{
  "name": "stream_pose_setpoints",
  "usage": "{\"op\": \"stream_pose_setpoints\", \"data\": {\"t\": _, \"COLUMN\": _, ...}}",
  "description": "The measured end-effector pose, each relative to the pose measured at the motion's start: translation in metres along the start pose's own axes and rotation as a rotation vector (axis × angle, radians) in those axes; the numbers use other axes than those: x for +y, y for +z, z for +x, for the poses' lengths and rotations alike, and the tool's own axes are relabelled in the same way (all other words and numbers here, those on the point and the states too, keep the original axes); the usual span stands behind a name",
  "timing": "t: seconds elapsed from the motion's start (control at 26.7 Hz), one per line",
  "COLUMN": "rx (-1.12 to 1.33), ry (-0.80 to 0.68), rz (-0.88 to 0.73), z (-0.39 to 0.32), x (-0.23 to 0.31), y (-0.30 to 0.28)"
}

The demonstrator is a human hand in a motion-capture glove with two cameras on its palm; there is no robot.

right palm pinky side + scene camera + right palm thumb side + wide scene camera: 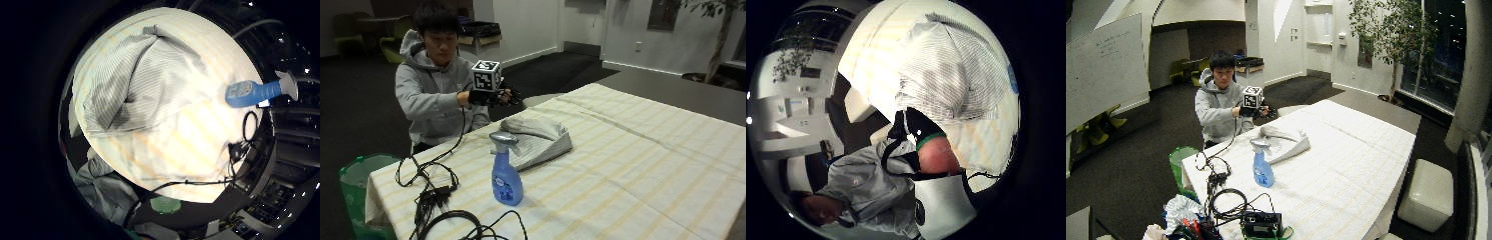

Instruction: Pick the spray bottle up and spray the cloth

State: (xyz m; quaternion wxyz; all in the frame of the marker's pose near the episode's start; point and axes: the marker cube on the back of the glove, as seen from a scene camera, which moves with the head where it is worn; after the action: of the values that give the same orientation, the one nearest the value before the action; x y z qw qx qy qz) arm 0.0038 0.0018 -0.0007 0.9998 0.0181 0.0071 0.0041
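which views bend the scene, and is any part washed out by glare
Both palm views curve the table into a dome; the thumb side view washes out its near edge beside the cloth. The outside view stays straight, with spray bottle evenly lit.

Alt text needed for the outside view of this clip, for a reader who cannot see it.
A person in a grey hoodie sits at a table covered with a striped cloth, the gloved right hand raised in front of the chest, away from everything. On the table stand a blue spray bottle, upright and untouched, and behind it a rumpled grey cloth; black cables trail near the table's corner.
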Motion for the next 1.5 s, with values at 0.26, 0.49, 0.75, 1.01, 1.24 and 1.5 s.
{"op": "stream_pose_setpoints", "data": {"t": 0.26, "rx": 0.023, "ry": 0.002, "rz": 0.111, "z": 0.021, "x": 0.011, "y": -0.002}}
{"op": "stream_pose_setpoints", "data": {"t": 0.49, "rx": -0.004, "ry": 0.027, "rz": 0.176, "z": 0.044, "x": 0.024, "y": -0.001}}
{"op": "stream_pose_setpoints", "data": {"t": 0.75, "rx": -0.008, "ry": 0.083, "rz": 0.256, "z": 0.084, "x": 0.033, "y": -0.009}}
{"op": "stream_pose_setpoints", "data": {"t": 1.01, "rx": -0.046, "ry": 0.167, "rz": 0.304, "z": 0.117, "x": 0.041, "y": -0.009}}
{"op": "stream_pose_setpoints", "data": {"t": 1.24, "rx": -0.089, "ry": 0.255, "rz": 0.34, "z": 0.146, "x": 0.043, "y": -0.007}}
{"op": "stream_pose_setpoints", "data": {"t": 1.5, "rx": -0.299, "ry": 0.357, "rz": 0.468, "z": 0.182, "x": 0.031, "y": -0.011}}
